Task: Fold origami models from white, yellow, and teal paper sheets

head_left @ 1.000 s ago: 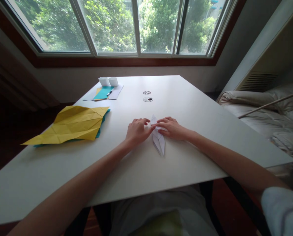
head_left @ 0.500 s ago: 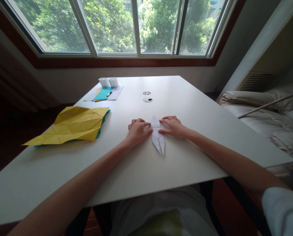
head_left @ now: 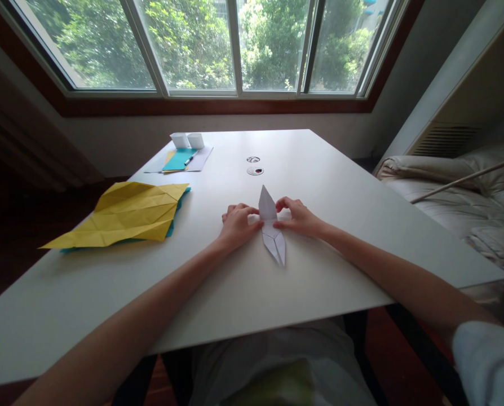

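A slim white folded paper [head_left: 270,230] lies on the white table in front of me, pointed at its far end and split into two points at the near end. Its far flap is tilted up off the table. My left hand [head_left: 238,225] rests at the paper's left edge, thumb and index finger on its middle, the other fingers curled. On the opposite edge, my right hand [head_left: 298,217] has its fingers bent, the thumb by the middle crease and the index finger at the raised flap.
A creased yellow sheet [head_left: 137,214] lies over a teal one [head_left: 176,217] at the left. Farther back are two small white paper boxes [head_left: 195,140], teal paper [head_left: 179,159] and a pen [head_left: 190,160]. Two round table inserts [head_left: 255,171] sit beyond my hands.
The far half of the folded paper has lifted from nearly flat to a raised tilt. My right fingers have curled more around its edge; my left hand stays about where it was.
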Tool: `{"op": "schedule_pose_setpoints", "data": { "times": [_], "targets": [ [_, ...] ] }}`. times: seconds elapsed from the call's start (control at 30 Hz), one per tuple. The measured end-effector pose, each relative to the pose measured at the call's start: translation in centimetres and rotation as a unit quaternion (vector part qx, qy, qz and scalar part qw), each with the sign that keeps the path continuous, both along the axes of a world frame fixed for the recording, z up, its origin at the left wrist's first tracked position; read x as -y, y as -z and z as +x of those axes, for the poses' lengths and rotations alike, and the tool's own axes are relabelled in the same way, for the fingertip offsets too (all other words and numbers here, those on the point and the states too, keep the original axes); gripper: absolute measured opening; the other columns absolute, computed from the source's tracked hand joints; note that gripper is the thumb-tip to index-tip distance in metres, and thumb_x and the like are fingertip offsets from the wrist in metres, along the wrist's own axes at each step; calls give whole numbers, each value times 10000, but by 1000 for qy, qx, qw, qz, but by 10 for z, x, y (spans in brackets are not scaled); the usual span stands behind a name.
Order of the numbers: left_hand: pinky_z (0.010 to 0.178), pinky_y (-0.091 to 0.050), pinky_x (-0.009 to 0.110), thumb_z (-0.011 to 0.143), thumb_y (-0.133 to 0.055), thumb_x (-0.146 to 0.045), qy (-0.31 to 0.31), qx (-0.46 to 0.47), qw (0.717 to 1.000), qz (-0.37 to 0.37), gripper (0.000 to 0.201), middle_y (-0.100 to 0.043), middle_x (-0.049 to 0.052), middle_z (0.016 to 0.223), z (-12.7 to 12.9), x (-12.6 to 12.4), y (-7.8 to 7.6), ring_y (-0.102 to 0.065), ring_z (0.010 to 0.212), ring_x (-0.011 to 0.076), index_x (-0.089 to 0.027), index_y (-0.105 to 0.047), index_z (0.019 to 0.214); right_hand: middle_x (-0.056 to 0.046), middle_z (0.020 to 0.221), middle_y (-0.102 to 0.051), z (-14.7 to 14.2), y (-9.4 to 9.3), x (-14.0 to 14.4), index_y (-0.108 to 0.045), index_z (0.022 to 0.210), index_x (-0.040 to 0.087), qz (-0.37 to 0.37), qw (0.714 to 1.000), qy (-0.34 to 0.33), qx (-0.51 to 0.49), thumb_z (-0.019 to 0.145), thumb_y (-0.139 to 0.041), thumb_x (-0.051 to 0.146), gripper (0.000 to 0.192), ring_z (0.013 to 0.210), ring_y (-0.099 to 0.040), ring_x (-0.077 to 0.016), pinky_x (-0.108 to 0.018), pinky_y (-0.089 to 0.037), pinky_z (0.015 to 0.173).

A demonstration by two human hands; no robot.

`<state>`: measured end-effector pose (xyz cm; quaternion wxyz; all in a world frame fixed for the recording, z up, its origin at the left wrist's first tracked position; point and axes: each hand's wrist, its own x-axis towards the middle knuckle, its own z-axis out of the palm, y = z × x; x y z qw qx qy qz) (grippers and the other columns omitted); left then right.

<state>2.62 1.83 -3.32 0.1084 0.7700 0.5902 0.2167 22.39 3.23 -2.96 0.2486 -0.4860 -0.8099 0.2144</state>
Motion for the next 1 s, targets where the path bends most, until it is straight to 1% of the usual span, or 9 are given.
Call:
{"op": "schedule_pose_setpoints", "data": {
  "times": [0.1, 0.17, 0.27, 0.37, 0.5, 0.6, 0.73, 0.87, 1.0],
  "targets": [
    [828, -371, 416, 744, -596, -348, 10, 11, 1000, 20, 173, -622, 32, 1012, 1, 1, 0, -444, 1057, 269, -253, -646, 879, 0, 936, -641, 1, 0, -1, -561, 873, 218, 1, 1000, -22, 2, 704, -630, 326, 213, 974, -516, -220, -376, -355, 846],
    [816, -379, 395, 743, -607, -317, 21, 15, 999, 41, 125, -638, 24, 959, 0, 0, 1, -463, 1023, 254, -242, -641, 837, 6, 912, -652, 1, -1, -2, -587, 839, 221, 12, 999, -32, 7, 735, -603, 308, 137, 963, -523, -213, -378, -350, 852],
    [796, -400, 341, 744, -607, -251, 72, 34, 995, 59, 52, -654, 6, 854, -2, -3, 3, -516, 919, 209, -229, -640, 778, -2, 886, -668, 4, -2, -3, -618, 816, 220, 42, 998, -39, 26, 755, -596, 282, 89, 958, -523, -215, -386, -342, 860],
    [768, -417, 294, 747, -589, -190, 139, 51, 987, 68, 63, -658, -5, 787, -5, -7, 4, -547, 820, 171, -220, -645, 747, -15, 879, -677, 6, -2, -4, -636, 825, 222, 66, 995, -57, 42, 768, -592, 271, 87, 955, -525, -217, -387, -339, 862],
    [779, -419, 292, 778, -564, -197, 194, 40, 976, 92, 108, -670, 9, 800, -8, -7, 1, -557, 823, 166, -220, -669, 772, -25, 900, -677, 12, -1, -6, -655, 864, 237, 105, 986, -106, 71, 807, -547, 247, 123, 975, -519, -215, -381, -321, 880],
    [802, -421, 308, 796, -545, -221, 219, 19, 972, 82, 138, -679, 27, 860, -10, -6, -2, -572, 858, 175, -227, -682, 804, -31, 899, -676, 15, -3, -6, -669, 880, 247, 135, 975, -142, 102, 831, -527, 261, 150, 982, -508, -212, -365, -319, 872],
    [793, -446, 299, 791, -521, -202, 249, 26, 966, 59, 178, -694, 35, 859, -14, -7, -4, -609, 808, 166, -218, -692, 835, -44, 932, -670, 16, -8, -3, -672, 895, 238, 160, 963, -178, 121, 858, -497, 292, 187, 968, -507, -206, -334, -348, 833],
    [793, -465, 270, 781, -527, -190, 288, 43, 954, 76, 195, -710, 34, 856, -18, -9, -3, -631, 813, 156, -207, -702, 865, -53, 926, -667, 15, -8, -2, -666, 908, 224, 182, 956, -202, 110, 870, -480, 274, 197, 959, -525, -195, -326, -364, 835],
    [780, -482, 246, 788, -527, -193, 313, 43, 945, 90, 194, -714, 36, 874, -20, -8, -3, -643, 814, 146, -198, -704, 870, -53, 898, -674, 16, -3, -4, -676, 889, 214, 207, 947, -229, 91, 855, -501, 220, 178, 921, -547, -186, -320, -382, 820]
  ]
}}
